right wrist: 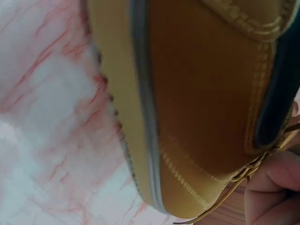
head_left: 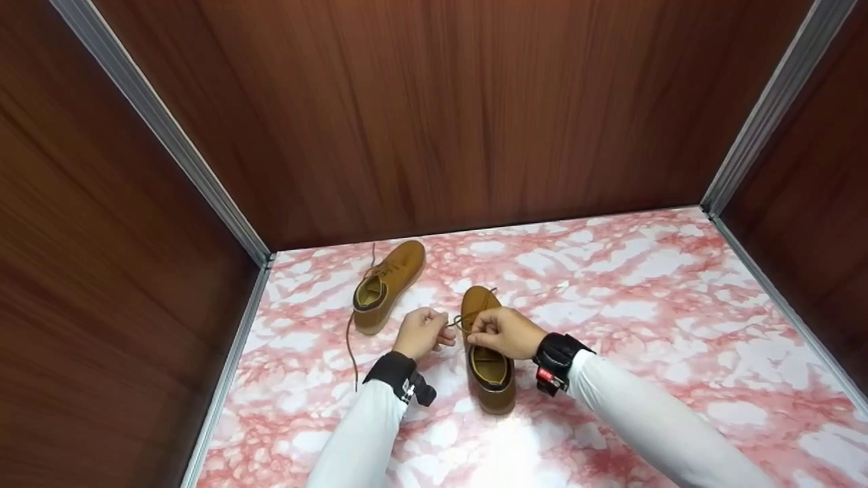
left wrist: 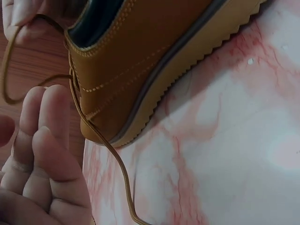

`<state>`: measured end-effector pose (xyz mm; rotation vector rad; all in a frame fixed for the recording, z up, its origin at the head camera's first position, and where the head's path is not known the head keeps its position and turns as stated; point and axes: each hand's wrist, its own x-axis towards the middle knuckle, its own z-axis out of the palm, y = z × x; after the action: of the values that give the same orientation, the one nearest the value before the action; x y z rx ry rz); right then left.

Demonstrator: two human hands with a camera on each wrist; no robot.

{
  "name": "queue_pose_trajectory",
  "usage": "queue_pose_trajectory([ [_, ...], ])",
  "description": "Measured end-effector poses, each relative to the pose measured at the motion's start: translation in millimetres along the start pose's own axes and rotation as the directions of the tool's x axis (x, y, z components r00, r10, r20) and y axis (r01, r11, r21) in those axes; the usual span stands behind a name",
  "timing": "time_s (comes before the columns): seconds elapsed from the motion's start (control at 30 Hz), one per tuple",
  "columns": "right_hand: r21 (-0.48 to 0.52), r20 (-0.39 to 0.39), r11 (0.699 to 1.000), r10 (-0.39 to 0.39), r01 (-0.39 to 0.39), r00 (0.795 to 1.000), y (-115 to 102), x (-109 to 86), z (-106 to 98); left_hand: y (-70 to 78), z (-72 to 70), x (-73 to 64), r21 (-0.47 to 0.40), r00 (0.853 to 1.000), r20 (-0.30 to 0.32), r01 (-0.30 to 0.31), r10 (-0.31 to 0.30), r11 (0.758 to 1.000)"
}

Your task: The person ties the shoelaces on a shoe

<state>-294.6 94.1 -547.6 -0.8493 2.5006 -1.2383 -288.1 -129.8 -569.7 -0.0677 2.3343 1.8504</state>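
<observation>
A tan lace-up shoe [head_left: 497, 400] stands on the floor in front of me, toe pointing away. Over its lacing, my right hand [head_left: 507, 332] pinches part of the brown shoelace [left wrist: 5, 70], which forms a loop. My left hand [head_left: 422, 333] is just left of the shoe, its thumb and index finger together at the lace; the left wrist view partly hides this contact. Another lace end [left wrist: 123, 171] hangs down the shoe's side. In the right wrist view, the curled right fingers [right wrist: 274, 185] are beside the lacing, partly cut off by the frame.
A matching tan shoe [head_left: 407, 261] stands farther back to the left, with a loose lace [head_left: 351, 349] trailing on the floor. The floor [head_left: 644, 325] is pink-and-white marbled. Dark wood panels [head_left: 434, 122] with grey metal edging [head_left: 196, 169] enclose it at the back and both sides.
</observation>
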Motion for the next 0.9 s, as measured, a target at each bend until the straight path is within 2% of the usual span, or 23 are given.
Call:
queue_pose_trajectory([
  [0.1, 0.021, -0.016, 1.0, 0.02, -0.02, 1.0, -0.1, -0.2, -1.7, -3.9, -1.3, 2.7, 0.039, 0.999, -0.037, -0.008, 0.009, 0.999],
  [0.27, 0.071, -0.012, 0.997, 0.039, -0.038, 0.999, 2.0, -1.8, -4.9, -11.2, -0.6, 6.1, 0.196, 0.994, -0.083, -0.056, 0.073, 0.979],
  [0.37, 0.086, 0.0, 0.996, 0.035, -0.035, 0.999, 2.7, -2.2, -5.6, -14.8, 2.3, 7.3, 0.282, 0.989, -0.075, -0.098, 0.124, 0.954],
  [0.5, 0.08, 0.009, 0.996, 0.046, -0.046, 0.999, 2.6, -1.9, -5.8, -16.8, 9.3, 9.4, 0.332, 0.985, -0.037, -0.145, 0.166, 0.932],
  [0.67, 0.073, 0.004, 0.994, 0.075, -0.076, 0.997, 3.3, -2.0, -6.9, -15.4, 16.8, 11.9, 0.413, 0.986, -0.005, -0.148, 0.165, 0.899],
  [0.9, 0.074, 0.001, 0.994, 0.086, -0.085, 0.996, 2.6, -3.2, -10.8, -14.8, 21.8, 15.2, 0.479, 0.989, -0.004, -0.126, 0.146, 0.869],
])
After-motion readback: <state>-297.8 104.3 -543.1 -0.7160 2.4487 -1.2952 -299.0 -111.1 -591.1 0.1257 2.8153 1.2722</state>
